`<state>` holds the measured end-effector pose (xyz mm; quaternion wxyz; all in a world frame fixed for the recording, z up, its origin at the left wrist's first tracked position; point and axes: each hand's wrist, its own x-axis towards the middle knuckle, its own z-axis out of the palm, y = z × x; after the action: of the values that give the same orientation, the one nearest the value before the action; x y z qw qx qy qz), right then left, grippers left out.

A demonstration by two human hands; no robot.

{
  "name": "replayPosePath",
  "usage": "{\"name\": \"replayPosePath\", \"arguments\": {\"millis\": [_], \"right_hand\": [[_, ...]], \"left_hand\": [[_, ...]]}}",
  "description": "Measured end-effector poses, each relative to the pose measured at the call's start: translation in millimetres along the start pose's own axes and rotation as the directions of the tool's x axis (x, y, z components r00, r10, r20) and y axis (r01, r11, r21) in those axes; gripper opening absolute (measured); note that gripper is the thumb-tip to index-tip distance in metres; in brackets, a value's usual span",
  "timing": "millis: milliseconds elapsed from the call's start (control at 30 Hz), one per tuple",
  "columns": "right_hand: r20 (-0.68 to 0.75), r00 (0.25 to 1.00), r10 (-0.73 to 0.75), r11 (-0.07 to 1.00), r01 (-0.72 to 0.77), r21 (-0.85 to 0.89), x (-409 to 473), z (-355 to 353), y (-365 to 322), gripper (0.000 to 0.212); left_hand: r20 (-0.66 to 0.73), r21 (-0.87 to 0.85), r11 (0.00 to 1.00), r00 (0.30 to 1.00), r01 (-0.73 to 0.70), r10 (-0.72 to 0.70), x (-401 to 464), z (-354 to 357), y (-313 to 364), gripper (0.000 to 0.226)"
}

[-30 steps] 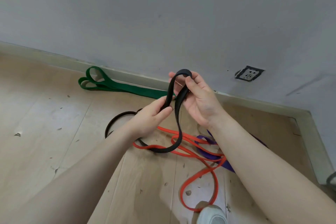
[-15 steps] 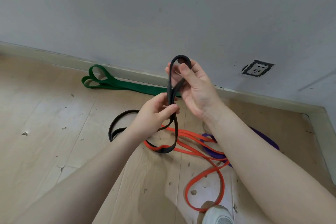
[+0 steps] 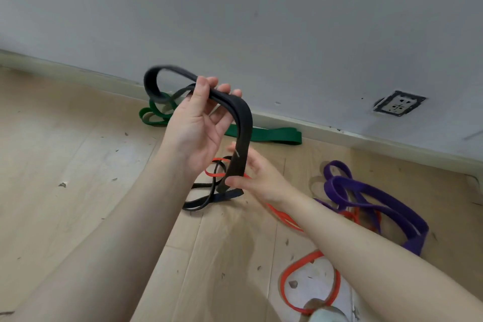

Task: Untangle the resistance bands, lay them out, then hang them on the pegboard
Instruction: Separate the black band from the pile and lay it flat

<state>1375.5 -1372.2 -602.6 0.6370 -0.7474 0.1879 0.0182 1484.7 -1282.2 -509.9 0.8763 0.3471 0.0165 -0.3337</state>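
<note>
My left hand (image 3: 196, 123) is raised in front of the wall, and its thumb and fingers hold the top of a black resistance band (image 3: 244, 123). One loop of the band sticks out to the upper left, blurred. The band arches down to my right hand (image 3: 254, 176), which pinches it lower down. Its remaining loops trail onto the wooden floor (image 3: 78, 165). A green band (image 3: 274, 136) lies stretched along the skirting board. A purple band (image 3: 366, 191) lies coiled on the right, and a red band (image 3: 308, 261) runs under my right forearm.
A grey wall with a black-framed socket (image 3: 398, 103) rises behind the bands. A skirting board (image 3: 366, 138) runs along its foot. The tip of a light shoe (image 3: 326, 314) shows at the bottom edge, inside the red loop. Small debris is scattered over the floor.
My left hand has risen and now holds the top of the black band. My right hand has dropped to grip it lower down. The view has shifted, bringing the purple band into sight.
</note>
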Motion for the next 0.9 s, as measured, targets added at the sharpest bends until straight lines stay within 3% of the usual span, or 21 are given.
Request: {"name": "replayPosePath", "arguments": {"millis": [100,167,300,433,667,733,800,900], "right_hand": [[0.006,1.0,0.011,0.998,-0.01,-0.065,3.3,3.8,-0.6,0.013],[-0.04,0.999,0.004,0.996,-0.007,-0.09,-0.7,-4.3,-4.3,0.003],[-0.027,0.999,0.045,0.998,-0.046,-0.053,-11.9,-28.4,-31.1,0.015],[-0.095,0.995,0.023,0.989,-0.008,0.15,-10.3,-46.0,-66.9,0.021],[-0.054,0.986,-0.159,0.906,0.167,0.389,-9.2,-58.7,-131.0,0.027],[-0.086,0.978,-0.192,0.861,0.21,0.462,-7.0,-58.7,-146.9,0.025],[-0.126,0.977,-0.173,0.882,0.211,0.421,-2.5,-55.9,-157.8,0.019],[-0.183,0.976,-0.12,0.959,0.162,0.233,2.9,-49.6,-162.7,0.021]], "left_hand": [[-0.034,-0.066,0.998,0.999,-0.017,0.015,4.4,-6.1,6.6,0.021],[-0.082,-0.111,0.993,0.996,-0.045,0.036,9.6,-15.4,13.4,0.019],[-0.21,-0.241,0.965,0.976,-0.103,0.051,25.1,-43.2,20.1,0.022],[-0.306,-0.279,0.958,0.952,-0.068,-0.021,34.7,-61.0,18.4,0.025],[-0.14,-0.399,0.914,0.99,-0.074,0.019,33.8,-41.5,37.5,0.03],[-0.043,-0.353,0.936,0.999,0.01,-0.027,29.7,-34.7,35.5,0.043],[0.078,-0.184,0.974,0.99,0.133,-0.12,23.0,-27.3,25.1,0.058],[0.118,0.103,0.966,0.961,0.238,-0.249,14.8,-17.7,7.9,0.047]]}}
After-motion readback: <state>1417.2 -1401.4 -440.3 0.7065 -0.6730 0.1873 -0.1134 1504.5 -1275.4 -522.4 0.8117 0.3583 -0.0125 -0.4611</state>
